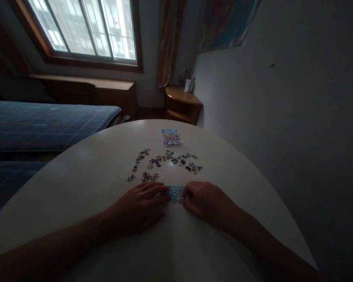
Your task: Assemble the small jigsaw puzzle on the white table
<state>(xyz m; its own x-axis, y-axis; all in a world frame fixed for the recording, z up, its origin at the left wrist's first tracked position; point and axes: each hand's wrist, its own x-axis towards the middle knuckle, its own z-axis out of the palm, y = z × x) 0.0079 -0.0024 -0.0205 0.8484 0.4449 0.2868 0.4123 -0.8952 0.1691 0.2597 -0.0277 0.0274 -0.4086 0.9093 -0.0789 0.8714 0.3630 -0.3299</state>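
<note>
A small joined strip of light blue puzzle pieces (175, 192) lies on the round white table (106, 172) between my hands. My left hand (141, 207) lies flat with its fingers stretched out, the fingertips touching the strip's left end. My right hand (204, 201) rests at the strip's right end with the fingers curled down onto it. Beyond the strip, several loose puzzle pieces (164, 162) are scattered across the table. Farther back lies a small colourful picture card (171, 137).
A bed with a blue checked cover (44, 123) stands to the left of the table. A wooden corner shelf (182, 103) sits behind the table by the wall. A window (85, 27) and a curtain (169, 39) are at the back. The room is dim.
</note>
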